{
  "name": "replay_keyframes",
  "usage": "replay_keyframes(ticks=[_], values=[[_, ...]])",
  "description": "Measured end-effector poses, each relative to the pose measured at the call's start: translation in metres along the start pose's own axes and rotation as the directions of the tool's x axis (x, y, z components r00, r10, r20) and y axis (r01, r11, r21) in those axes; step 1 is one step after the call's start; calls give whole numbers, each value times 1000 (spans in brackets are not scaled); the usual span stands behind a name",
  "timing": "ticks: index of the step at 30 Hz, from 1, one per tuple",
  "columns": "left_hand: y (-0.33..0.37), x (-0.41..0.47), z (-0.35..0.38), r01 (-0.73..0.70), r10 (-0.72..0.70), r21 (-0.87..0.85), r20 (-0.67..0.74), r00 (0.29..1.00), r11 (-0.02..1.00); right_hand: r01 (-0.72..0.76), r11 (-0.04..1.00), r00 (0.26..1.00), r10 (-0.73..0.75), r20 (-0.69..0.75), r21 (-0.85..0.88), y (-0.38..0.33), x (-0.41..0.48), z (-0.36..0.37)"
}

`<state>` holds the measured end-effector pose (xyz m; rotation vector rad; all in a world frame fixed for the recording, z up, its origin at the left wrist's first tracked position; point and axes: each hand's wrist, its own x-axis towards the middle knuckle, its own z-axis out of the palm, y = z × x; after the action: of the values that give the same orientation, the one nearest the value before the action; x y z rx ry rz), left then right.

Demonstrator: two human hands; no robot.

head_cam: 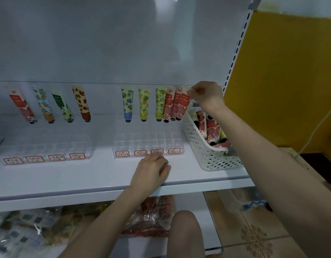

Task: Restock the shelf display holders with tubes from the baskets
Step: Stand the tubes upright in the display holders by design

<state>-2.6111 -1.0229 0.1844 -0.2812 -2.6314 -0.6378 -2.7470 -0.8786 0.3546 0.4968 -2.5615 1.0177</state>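
Pinching a red tube (184,104), right hand (207,95) hangs above illegible labels (174,151).

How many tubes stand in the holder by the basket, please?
6: blue tube, yellow tube, green tube, three red tubes at the basket end, right hand pinching the last.

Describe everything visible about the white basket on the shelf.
The white basket looks like plastic: rectangular, its walls pierced with rows of round holes under a plain rim. It stands upright at the right end of the white shelf, slightly angled, just right of the clear display holder. It holds a loose pile of tubes, mostly red-and-white with black caps. The right forearm passes over it; whether they touch cannot be told.
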Motion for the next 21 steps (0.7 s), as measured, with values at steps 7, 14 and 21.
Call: replay_keyframes(ticks=[7,14,21], values=[[3,0,-2,5,-5,-23,-21,1000,1000,-6,1000,999,7,45,-24,0,8,10],[3,-2,-2,2,-2,-3,-36,999,1000,21,995,996,-12,90,-94,3,4,18],[1,-2,1,-7,9,25,-77,997,1000,12,994,994,0,112,-112,1,5,20]])
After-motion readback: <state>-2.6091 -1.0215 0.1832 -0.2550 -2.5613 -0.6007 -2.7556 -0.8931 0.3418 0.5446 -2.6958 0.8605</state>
